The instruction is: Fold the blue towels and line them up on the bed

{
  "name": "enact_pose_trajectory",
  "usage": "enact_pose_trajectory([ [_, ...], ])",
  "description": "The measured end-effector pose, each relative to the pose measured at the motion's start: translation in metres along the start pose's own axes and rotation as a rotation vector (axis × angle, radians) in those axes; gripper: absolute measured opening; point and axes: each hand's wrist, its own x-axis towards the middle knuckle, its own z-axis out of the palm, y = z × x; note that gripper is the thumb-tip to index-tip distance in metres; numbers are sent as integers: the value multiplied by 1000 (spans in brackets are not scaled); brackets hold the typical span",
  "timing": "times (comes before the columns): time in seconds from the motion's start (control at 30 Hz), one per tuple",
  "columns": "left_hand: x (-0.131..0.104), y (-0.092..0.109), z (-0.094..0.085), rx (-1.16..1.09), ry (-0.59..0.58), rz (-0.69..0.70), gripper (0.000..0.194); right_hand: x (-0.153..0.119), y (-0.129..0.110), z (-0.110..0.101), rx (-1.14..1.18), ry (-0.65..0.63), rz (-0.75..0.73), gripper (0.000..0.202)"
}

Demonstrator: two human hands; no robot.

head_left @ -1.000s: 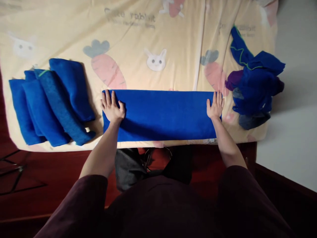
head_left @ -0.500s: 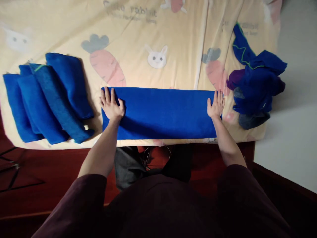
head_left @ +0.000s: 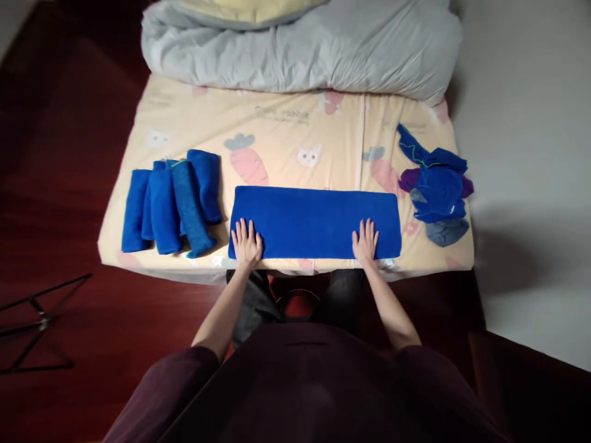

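A blue cloth (head_left: pixel 309 221) lies flat as a long rectangle near the front edge of the bed. My left hand (head_left: pixel 248 243) rests on its lower left corner, fingers spread. Toward its lower right part, my right hand (head_left: pixel 365 242) lies flat with the fingers apart. Neither hand grips the cloth. Several rolled or folded blue cloths (head_left: pixel 164 212) lie side by side to the left. On the right is a crumpled heap of blue, purple and grey cloths (head_left: pixel 441 191).
The bed (head_left: pixel 286 147) has a yellow sheet with rabbits and carrots. A grey quilt (head_left: pixel 295 58) is bunched across its back. A black metal stand (head_left: pixel 44 321) is on the floor at left, and a pale wall (head_left: pixel 530 154) rises at right.
The view has widened and now shows the quilt. Both hands have moved toward the cloth's front edge, and the right hand also inward from its right end.
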Motion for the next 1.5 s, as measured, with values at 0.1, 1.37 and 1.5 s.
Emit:
enact_pose_trajectory([
  [0.1,-77,-12,2,22,-17,-1,65,-79,-17,18,89,-2,68,65],
  [1.37,120,206,17,140,-547,522,44,-118,-163,41,2056,-195,972,15],
  [1.5,152,216,38,101,-576,467,45,-118,-161,45,2002,-265,984,10],
])
